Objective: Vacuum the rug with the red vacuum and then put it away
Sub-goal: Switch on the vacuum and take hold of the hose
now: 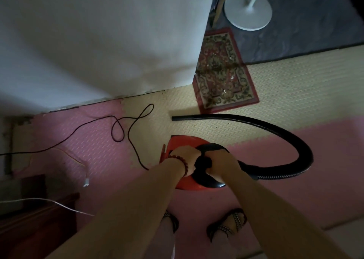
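The left hand (184,156) and right hand (223,160) curl their fingers round the black handle (203,162) of the red vacuum (183,141) on the floor (275,93), near the rug (222,71).

Floor inventory:
- Vacuum (183,141): 1, red.
- Hose (285,132): 1, black.
- Rug (222,75): 1, patterned.
- Leads: 3: black cord (110,116), white cable (49,199), thin wire (85,183).
- Stand base (248,8): 1, round, white, far right corner.
- Hands: 2: left hand (185,154), right hand (222,158).
- Bracelet (182,161): 1, beaded.
- Sandals: 2: left sandal (174,223), right sandal (234,223).
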The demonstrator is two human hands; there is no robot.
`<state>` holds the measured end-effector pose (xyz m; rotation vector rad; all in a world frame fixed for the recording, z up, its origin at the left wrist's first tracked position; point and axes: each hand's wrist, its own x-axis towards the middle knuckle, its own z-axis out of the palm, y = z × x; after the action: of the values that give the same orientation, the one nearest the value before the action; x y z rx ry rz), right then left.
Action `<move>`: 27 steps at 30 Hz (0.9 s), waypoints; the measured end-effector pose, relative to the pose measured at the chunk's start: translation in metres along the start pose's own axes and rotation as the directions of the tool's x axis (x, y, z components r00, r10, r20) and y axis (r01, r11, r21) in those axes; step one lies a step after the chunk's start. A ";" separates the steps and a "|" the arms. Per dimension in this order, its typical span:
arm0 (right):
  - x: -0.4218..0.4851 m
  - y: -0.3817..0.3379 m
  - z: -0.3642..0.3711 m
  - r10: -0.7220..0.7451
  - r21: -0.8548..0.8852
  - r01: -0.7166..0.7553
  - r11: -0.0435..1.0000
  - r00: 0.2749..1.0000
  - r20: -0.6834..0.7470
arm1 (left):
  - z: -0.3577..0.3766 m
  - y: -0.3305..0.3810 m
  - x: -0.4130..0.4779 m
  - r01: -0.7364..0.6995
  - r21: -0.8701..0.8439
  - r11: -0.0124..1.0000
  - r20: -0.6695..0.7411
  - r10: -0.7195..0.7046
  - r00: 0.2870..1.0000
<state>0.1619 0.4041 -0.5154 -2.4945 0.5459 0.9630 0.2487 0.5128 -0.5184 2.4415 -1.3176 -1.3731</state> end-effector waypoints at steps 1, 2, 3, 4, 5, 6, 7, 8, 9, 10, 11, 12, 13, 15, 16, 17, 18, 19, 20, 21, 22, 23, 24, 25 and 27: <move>-0.004 0.012 -0.002 0.001 0.000 -0.001 1.000 1.000 -0.002 | 0.001 0.012 0.003 -0.001 0.008 1.000 -0.003 0.001 1.000; -0.008 0.024 -0.004 0.003 0.004 -0.003 1.000 1.000 -0.005 | 0.002 0.024 0.008 -0.004 0.014 1.000 -0.007 0.004 1.000; -0.013 0.036 -0.006 0.006 0.008 -0.006 1.000 1.000 -0.007 | 0.003 0.037 0.012 -0.006 0.022 1.000 -0.013 0.006 1.000; -0.018 0.050 -0.008 0.011 0.012 -0.011 1.000 1.000 -0.012 | 0.004 0.052 0.016 -0.007 0.035 0.999 -0.017 0.008 1.000; -0.022 0.062 -0.011 0.015 0.016 -0.015 1.000 1.000 -0.017 | 0.004 0.064 0.020 -0.009 0.048 0.999 -0.025 0.010 1.000; -0.027 0.076 -0.013 0.019 0.025 -0.019 1.000 1.000 -0.022 | 0.005 0.078 0.024 -0.010 0.058 0.998 -0.034 0.012 0.999; -0.032 0.090 -0.016 0.018 0.034 -0.017 0.999 0.999 -0.030 | 0.005 0.093 0.029 -0.009 0.067 0.998 -0.042 0.012 0.999; -0.036 0.105 -0.018 0.018 0.045 -0.016 0.999 0.999 -0.035 | 0.006 0.107 0.033 -0.010 0.077 0.997 -0.051 0.014 0.999; -0.042 0.120 -0.021 0.017 0.049 -0.015 0.999 0.999 -0.039 | 0.006 0.123 0.038 -0.010 0.086 0.996 -0.054 0.015 0.998; -0.046 0.132 -0.022 0.019 0.052 -0.017 0.998 0.999 -0.039 | 0.006 0.135 0.042 -0.014 0.094 0.995 -0.056 0.019 0.998; -0.050 0.145 -0.025 0.022 0.056 -0.020 0.998 0.999 -0.040 | 0.006 0.149 0.046 -0.017 0.103 0.995 -0.058 0.023 0.998; -0.057 0.162 -0.028 0.027 0.061 -0.024 0.998 0.999 -0.043 | 0.006 0.166 0.051 -0.020 0.108 0.994 -0.060 0.027 0.998; -0.062 0.174 -0.031 0.030 0.067 -0.027 0.997 0.998 -0.049 | 0.006 0.179 0.056 -0.027 0.114 0.993 -0.061 0.034 0.998; -0.075 0.203 -0.039 0.038 0.077 -0.033 0.996 0.997 -0.062 | 0.004 0.211 0.064 -0.037 0.122 0.992 -0.059 0.045 0.997; -0.082 0.218 -0.043 0.043 0.083 -0.037 0.996 0.997 -0.070 | 0.003 0.227 0.069 -0.043 0.131 0.990 -0.056 0.050 0.997; -0.088 0.232 -0.047 0.044 0.086 -0.037 0.996 0.996 -0.078 | 0.002 0.243 0.074 -0.050 0.141 0.989 -0.049 0.058 0.997; -0.094 0.247 -0.050 0.045 0.094 -0.036 0.995 0.995 -0.088 | 0.002 0.258 0.079 -0.061 0.160 0.985 -0.044 0.069 0.997; -0.103 0.266 -0.054 0.054 0.106 -0.043 0.993 0.993 -0.101 | 0.001 0.279 0.086 -0.078 0.188 0.979 -0.035 0.086 0.996; -0.106 0.275 -0.056 0.048 0.105 -0.037 0.994 0.993 -0.109 | 0.001 0.288 0.091 -0.083 0.209 0.974 -0.033 0.092 0.995; -0.110 0.287 -0.059 0.048 0.103 -0.036 0.994 0.992 -0.117 | 0.000 0.300 0.096 -0.092 0.231 0.969 -0.028 0.102 0.994; -0.114 0.299 -0.062 0.051 0.101 -0.038 0.994 0.991 -0.127 | -0.001 0.312 0.102 -0.107 0.260 0.960 -0.020 0.116 0.993; -0.118 0.309 -0.065 0.051 0.093 -0.038 0.995 0.989 -0.136 | -0.002 0.322 0.107 -0.120 0.289 0.950 -0.014 0.129 0.991; -0.120 0.319 -0.068 0.053 0.084 -0.042 0.996 0.989 -0.137 | -0.003 0.332 0.113 -0.133 0.320 0.938 -0.005 0.142 0.990; -0.122 0.328 -0.071 0.055 0.075 -0.045 0.996 0.988 -0.143 | -0.004 0.340 0.119 -0.149 0.349 0.925 0.001 0.158 0.987; -0.122 0.346 -0.074 0.059 0.072 -0.048 0.996 0.984 -0.165 | -0.007 0.353 0.131 -0.167 0.392 0.905 0.002 0.180 0.984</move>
<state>-0.0520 0.1023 -0.4601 -2.5251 0.6900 0.7449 0.0559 0.1950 -0.4567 2.4770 -1.9092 -1.1072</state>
